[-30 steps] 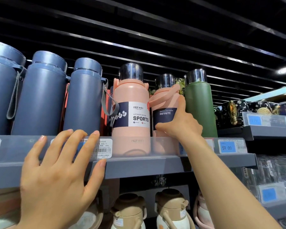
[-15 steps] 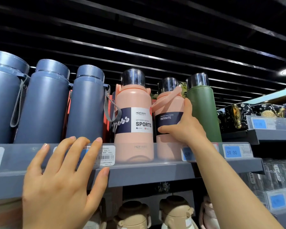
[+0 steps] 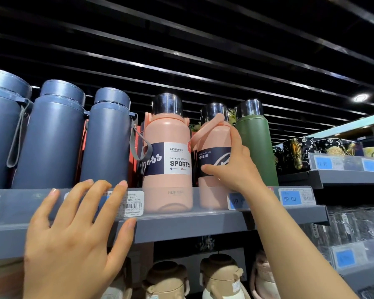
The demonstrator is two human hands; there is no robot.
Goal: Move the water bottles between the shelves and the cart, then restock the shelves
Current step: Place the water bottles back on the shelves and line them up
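Observation:
On the grey top shelf [image 3: 203, 225] stand three blue bottles [image 3: 108, 137], a pink bottle labelled SPORTS [image 3: 167, 152], a second pink bottle labelled INFINITE [image 3: 212, 145] and a green bottle [image 3: 257, 145]. My right hand [image 3: 235, 167] wraps the right side of the INFINITE bottle, thumb on its dark label, fingers between it and the green bottle. The bottle stands on the shelf behind the clear rail. My left hand [image 3: 78, 234] lies flat with fingers spread against the shelf's front rail, below the blue bottles, holding nothing.
Beige and pink bottles [image 3: 220, 277] fill the shelf below. A neighbouring shelf [image 3: 350, 175] at the right carries dark patterned cups. Price tags [image 3: 292, 198] line the rail. Black ceiling slats run overhead.
My right hand has turned the INFINITE bottle slightly, so more of its label shows. The view has dropped a little. My left hand stays on the rail.

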